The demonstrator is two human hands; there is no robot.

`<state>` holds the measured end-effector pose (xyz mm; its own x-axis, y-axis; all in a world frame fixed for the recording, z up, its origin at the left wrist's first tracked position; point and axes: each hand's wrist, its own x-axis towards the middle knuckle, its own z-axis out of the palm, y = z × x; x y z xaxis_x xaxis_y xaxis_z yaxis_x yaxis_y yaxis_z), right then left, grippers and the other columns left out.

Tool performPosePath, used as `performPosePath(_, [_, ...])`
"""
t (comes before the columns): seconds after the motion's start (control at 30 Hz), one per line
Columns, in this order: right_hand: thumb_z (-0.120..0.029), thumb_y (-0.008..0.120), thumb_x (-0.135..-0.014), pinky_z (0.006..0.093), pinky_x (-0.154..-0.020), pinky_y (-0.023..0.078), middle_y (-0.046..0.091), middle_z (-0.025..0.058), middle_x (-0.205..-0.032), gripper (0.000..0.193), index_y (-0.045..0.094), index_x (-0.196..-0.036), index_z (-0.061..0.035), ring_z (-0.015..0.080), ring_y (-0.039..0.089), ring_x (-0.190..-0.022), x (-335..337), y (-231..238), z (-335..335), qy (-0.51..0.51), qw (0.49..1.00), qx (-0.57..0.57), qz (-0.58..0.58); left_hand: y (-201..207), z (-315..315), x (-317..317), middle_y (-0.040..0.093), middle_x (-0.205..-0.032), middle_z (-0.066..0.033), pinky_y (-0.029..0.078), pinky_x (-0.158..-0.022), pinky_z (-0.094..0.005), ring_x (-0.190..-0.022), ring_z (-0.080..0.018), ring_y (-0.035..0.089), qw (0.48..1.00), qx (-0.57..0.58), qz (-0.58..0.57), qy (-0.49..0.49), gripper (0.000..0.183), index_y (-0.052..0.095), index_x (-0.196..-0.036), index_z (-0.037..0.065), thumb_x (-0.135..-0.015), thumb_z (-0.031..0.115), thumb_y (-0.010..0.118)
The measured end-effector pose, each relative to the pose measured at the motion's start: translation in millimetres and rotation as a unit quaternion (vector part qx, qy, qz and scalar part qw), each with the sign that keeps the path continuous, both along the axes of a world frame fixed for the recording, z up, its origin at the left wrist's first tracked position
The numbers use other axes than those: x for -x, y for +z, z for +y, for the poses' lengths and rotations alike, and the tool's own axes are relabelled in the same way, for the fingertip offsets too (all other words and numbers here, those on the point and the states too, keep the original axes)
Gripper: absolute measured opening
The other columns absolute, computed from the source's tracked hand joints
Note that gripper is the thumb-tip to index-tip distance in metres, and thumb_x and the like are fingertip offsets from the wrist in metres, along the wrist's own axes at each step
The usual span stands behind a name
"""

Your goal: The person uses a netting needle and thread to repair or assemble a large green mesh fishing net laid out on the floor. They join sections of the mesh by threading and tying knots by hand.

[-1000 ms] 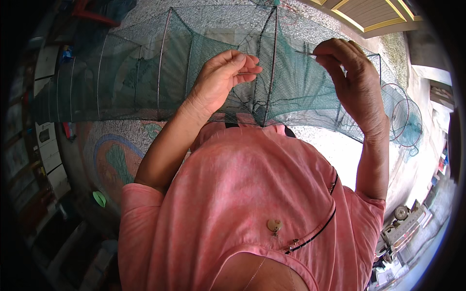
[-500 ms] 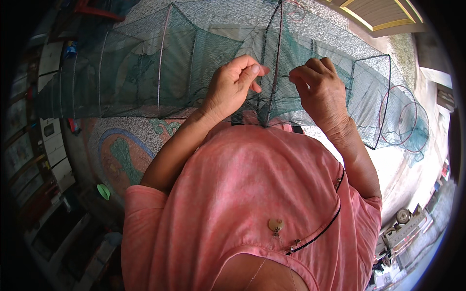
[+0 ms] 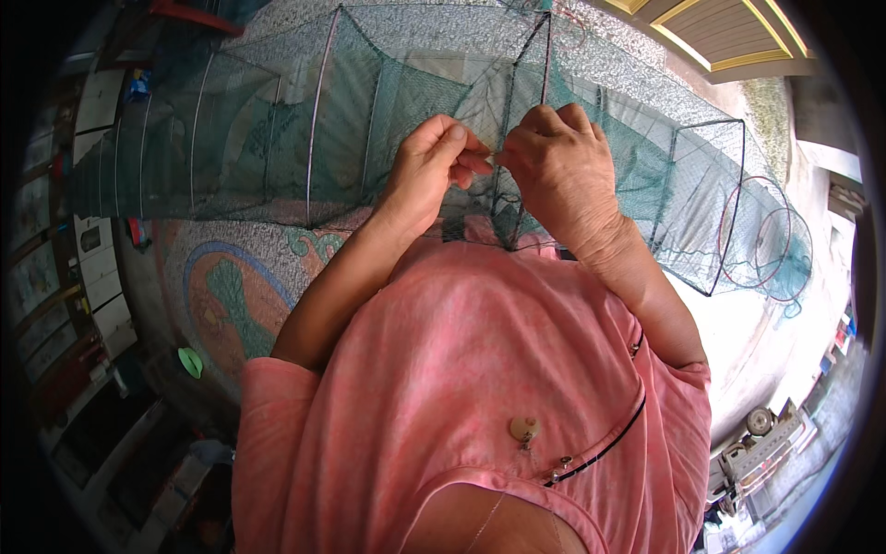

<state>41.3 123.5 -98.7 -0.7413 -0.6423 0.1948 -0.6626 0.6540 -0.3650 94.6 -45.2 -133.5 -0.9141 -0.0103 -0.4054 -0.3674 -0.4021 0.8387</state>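
A person in a pink shirt (image 3: 480,360) brings both bare hands together over a long green mesh net (image 3: 240,152) that stretches across the space in front of the body. The left hand (image 3: 417,175) has its fingers curled with the thumb above them; the right hand (image 3: 561,175) is bent in from the other side, knuckles up, its fingertips meeting or nearly meeting those of the left. Whether either grip is clamped on anything cannot be told: the detail between the fingertips is too small. Behind the hands, a dark upright rod (image 3: 546,69) crosses the mesh. The net's near edge runs close along the front of the shirt, its far edge over speckled ground (image 3: 443,18). To the left of the left hand, a run of mesh and thin ribs extends toward the dim side of the room; to the right, open mesh separates the right hand from a black four-sided frame (image 3: 734,198), with red hoops (image 3: 761,231) just beyond at that end. A yellow-trimmed panel (image 3: 720,37) borders the upper right corner, well apart from both hands, and a coloured floor pattern (image 3: 231,305) shows beyond the left forearm.
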Motion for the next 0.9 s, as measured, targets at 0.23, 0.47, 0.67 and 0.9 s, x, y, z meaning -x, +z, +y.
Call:
performPosePath(0.23, [-0.013,0.07,-0.073,0.0333,-0.068,0.045,0.06,0.0017,-0.08,0.013,0.062,-0.083,-0.0102,0.0229,0.055,-0.08,0,14,-40,0.092,0.962,0.254,-0.042,-30,11,6,0.057,-0.085,-0.0034,0.044,-0.063,-0.0252,-0.077,-0.012,0.057,0.985,0.101,0.137,0.013,0.009,0.051,-0.094,0.004,-0.092,0.012,0.047])
performPosePath(0.47, [-0.011,0.054,-0.092,0.0256,-0.061,0.046,0.062,0.0102,-0.079,0.021,0.057,-0.11,-0.0008,0.0142,0.059,-0.066,37,115,22,0.137,0.782,0.564,-0.225,17,38,0,0.037,-0.076,0.0007,0.04,-0.066,-0.0244,-0.068,-0.0098,0.039,0.897,0.308,0.244,-0.2,0.033,0.053,-0.115,0.015,-0.084,0.008,0.062])
performPosePath(0.67, [-0.015,0.058,-0.089,0.0223,-0.066,0.045,0.064,0.0036,-0.084,0.018,0.062,-0.103,-0.0034,0.0094,0.058,-0.076,59,115,64,0.026,0.959,0.277,-0.044,20,13,16,0.057,-0.082,0.0003,0.041,-0.066,-0.0231,-0.075,-0.007,0.049,0.988,0.053,0.063,-0.128,0.018,0.058,-0.086,0.006,-0.092,0.021,0.05])
performPosePath(0.9, [-0.017,0.057,-0.087,0.0179,-0.044,0.04,0.063,0.0047,-0.071,0.016,0.063,-0.089,-0.0023,0.0071,0.056,-0.052,74,104,138,-0.166,0.92,0.095,-0.341,18,-4,24,0.056,-0.082,-0.0012,0.041,-0.077,-0.0277,-0.087,-0.0124,0.053,0.984,0.017,0.089,-0.15,0.016,0.06,-0.089,0.004,-0.089,0.017,0.05])
